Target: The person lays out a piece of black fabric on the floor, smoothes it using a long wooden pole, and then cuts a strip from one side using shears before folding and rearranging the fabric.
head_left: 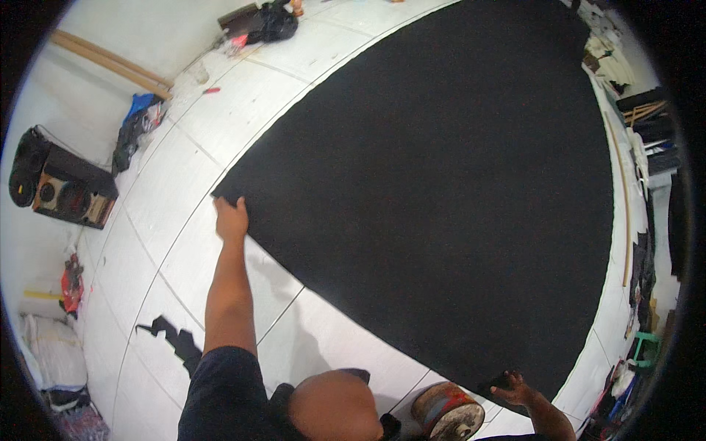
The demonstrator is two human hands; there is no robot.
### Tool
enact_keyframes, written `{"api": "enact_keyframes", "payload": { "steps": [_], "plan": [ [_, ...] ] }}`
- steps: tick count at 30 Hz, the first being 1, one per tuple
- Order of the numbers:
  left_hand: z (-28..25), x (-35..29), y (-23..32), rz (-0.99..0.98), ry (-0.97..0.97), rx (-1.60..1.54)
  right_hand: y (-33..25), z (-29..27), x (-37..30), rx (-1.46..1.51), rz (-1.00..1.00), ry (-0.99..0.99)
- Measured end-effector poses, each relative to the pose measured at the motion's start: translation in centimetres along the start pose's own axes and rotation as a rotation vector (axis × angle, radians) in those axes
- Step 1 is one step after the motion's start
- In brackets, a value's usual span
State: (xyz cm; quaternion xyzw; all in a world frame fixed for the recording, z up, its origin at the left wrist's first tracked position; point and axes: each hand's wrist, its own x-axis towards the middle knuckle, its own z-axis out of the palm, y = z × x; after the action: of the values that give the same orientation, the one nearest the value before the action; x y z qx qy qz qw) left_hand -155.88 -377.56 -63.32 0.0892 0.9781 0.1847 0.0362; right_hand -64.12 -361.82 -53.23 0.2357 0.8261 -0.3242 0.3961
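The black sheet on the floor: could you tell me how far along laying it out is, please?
The black sheet already lies flat over most of the white tiled floor. In hand: the left hand holds one corner, the right hand the near edge beside a round weight. Only final squaring seems left.

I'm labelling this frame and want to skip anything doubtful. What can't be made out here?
- Head view: whether the left hand pinches the black sheet corner or only presses on it; the fingertips blend into the edge.
- Right hand: its grip is lost against the dark sheet.
- The sheet's far end is cut off by the top rim.
- The round weight is cropped by the bottom edge.
- Clutter at the right wall is too small and bent.
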Motion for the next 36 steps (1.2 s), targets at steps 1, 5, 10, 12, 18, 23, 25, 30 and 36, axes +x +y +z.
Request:
{"api": "enact_keyframes", "payload": {
  "steps": [1, 5, 10, 12, 18, 23, 25, 30, 36],
  "plan": [
    [-0.3, -1.2, 1.5, -0.117, -0.066, 0.083, -0.8, -0.6, 0.0, 0.003, 0.024, 0.021],
    [-4.0, -0.8, 0.5, -0.136, 0.029, 0.362, -8.5, -7.5, 2.5, 0.552, 0.711, -0.187],
    [-1.1, -7.9, 8.8, 0.714, 0.009, 0.09, -6.0, -4.7, 2.4, 0.523, 0.7, -0.178],
    [-0.4, -9.5, 8.8, 0.736, -0.095, 0.142, -6.3, -5.0, 2.1, 0.541, 0.673, -0.185],
    [-0.1, -10.6, 9.7, 0.703, -0.291, 0.233, -5.3, -2.4, -0.6, 0.492, 0.588, -0.077],
    [0.2, -17.9, 14.3, 0.996, -0.166, 0.155, -3.8, -0.1, -0.3, 0.498, 0.529, 0.079],
    [-0.5, -25.1, 15.7, 1.207, -0.335, 0.082, -4.4, -1.4, -0.2, 0.497, 0.487, 0.133],
    [3.2, -34.7, 14.2, 1.306, -0.545, 0.214, -2.1, -2.3, 0.4, 0.437, 0.532, 0.17],
    [3.1, -34.7, 14.8, 1.269, -0.618, 0.326, -1.1, 2.6, -0.4, 0.302, 0.764, 0.711]
  ]
}}
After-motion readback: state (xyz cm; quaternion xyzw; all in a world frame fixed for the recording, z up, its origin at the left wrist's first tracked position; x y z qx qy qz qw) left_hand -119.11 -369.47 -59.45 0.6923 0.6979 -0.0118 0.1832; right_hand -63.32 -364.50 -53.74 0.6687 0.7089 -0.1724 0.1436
